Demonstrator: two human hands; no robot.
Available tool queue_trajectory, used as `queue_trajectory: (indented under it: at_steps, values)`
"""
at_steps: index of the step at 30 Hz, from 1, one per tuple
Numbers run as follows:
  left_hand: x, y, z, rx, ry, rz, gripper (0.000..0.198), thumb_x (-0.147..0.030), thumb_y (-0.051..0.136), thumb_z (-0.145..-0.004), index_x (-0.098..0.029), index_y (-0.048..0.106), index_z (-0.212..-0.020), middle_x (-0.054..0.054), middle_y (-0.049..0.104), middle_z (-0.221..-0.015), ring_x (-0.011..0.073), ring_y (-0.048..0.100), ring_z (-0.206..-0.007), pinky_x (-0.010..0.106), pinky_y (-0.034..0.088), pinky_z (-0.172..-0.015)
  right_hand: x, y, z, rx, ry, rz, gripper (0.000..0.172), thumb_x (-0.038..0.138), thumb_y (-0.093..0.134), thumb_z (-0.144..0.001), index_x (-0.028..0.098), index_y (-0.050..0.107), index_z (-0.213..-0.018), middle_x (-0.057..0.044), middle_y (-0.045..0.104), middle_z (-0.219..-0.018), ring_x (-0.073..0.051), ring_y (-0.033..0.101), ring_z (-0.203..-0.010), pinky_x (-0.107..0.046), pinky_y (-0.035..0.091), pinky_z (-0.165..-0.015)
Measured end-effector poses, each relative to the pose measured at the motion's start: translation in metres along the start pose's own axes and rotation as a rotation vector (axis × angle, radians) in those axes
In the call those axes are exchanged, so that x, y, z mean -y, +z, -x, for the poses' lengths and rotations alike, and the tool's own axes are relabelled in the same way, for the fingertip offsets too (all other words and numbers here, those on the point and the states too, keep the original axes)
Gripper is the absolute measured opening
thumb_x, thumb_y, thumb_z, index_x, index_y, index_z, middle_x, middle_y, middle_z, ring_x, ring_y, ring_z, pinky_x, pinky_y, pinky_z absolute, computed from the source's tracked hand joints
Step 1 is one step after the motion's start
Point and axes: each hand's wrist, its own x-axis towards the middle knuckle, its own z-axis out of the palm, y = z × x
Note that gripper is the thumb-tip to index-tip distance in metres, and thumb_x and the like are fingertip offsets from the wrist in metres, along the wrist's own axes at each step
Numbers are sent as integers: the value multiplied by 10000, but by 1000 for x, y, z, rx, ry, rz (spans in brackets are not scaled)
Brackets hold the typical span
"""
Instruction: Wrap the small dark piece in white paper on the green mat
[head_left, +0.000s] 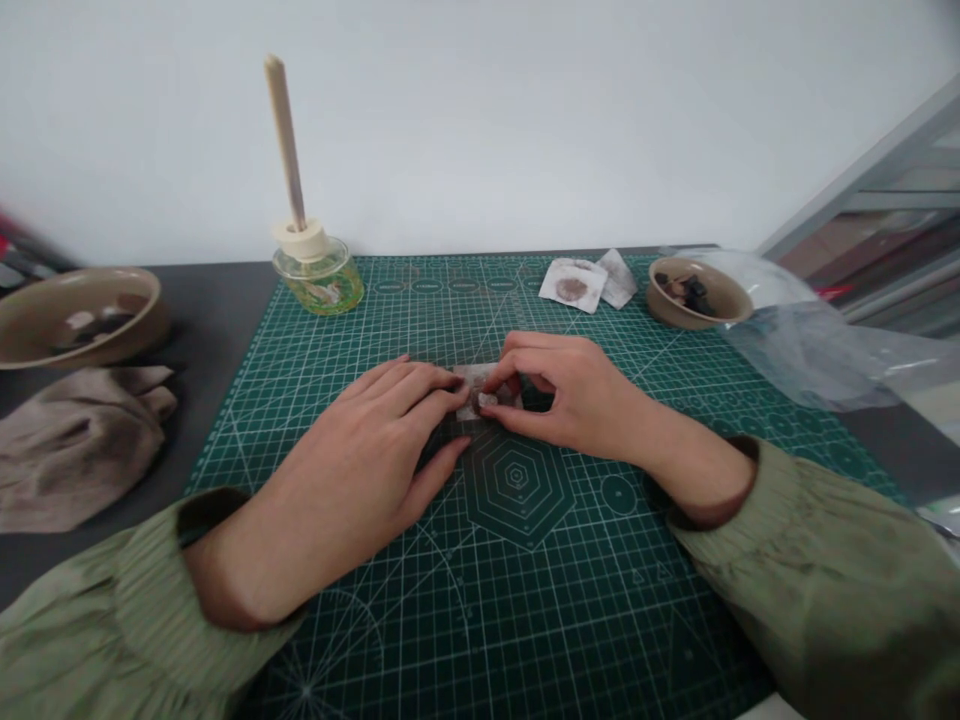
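Far left, a stoneware bowl (pixel 79 315) sits above a crumpled taupe cloth (pixel 75 450), both off the mat. My left hand (pixel 367 430), fingers spread and nearly flat, presses the left end of a pale folded strip (pixel 476 388), well inside the edges of the green cutting mat (pixel 622 600); my right hand (pixel 570 385), curled, pinches its right end between thumb and forefinger. Far right, a second bowl (pixel 697 292) sits at the mat's far edge, beside a plastic sheet (pixel 802 340).

we look from the person's head, forward and down across a green cutting mat (pixel 517 560), close above the left hand (pixel 360 450) and right hand (pixel 570 395), facing a white wall (pixel 480 130).
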Motion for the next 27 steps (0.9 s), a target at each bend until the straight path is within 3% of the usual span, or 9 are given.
queue_trajectory:
  at_steps: [7, 12, 17, 22, 27]
  values:
    - [2, -1, 0, 17, 42, -40, 365, -265, 575, -1158, -74, 751, -1415, 224, 796, -1414, 450, 763, -1320, 770, 581, -1247, -4, -3, -1, -18, 83, 30, 104, 267, 857, -995, 169, 865, -1028, -13, 708, -894, -157, 578, -741, -303, 395, -712]
    - [2, -1, -1, -5, 69, -73, 358, -282, 542, -1176, -82, 747, -1392, 224, 802, -1387, 434, 776, -1286, 754, 605, -1225, -4, 1, -1, -15, 32, -9, 148, 300, 840, -1021, 155, 867, -1021, -13, 707, -910, -147, 569, -746, -293, 381, -707]
    - [2, -1, -1, 0, 74, -80, 350, -279, 547, -1170, -89, 749, -1383, 221, 805, -1387, 426, 776, -1295, 732, 598, -1247, -7, -1, -1, -39, 72, 34, 133, 274, 887, -980, 148, 874, -1021, -2, 691, -889, -135, 534, -710, -300, 368, -704]
    - [3, 0, 0, -1, 70, -88, 382, -311, 522, -1186, -95, 741, -1413, 217, 800, -1396, 431, 774, -1298, 736, 606, -1230, -4, 4, -2, -52, 43, -28, 137, 285, 843, -1015, 150, 867, -1023, -8, 695, -894, -156, 625, -786, -292, 412, -734]
    - [3, -1, 0, 4, 65, -81, 380, -298, 526, -1180, -84, 746, -1404, 228, 793, -1418, 446, 765, -1308, 734, 622, -1202, -4, 3, 0, -45, 91, 4, 134, 305, 872, -995, 173, 866, -1012, 6, 692, -885, -142, 568, -734, -298, 373, -707]
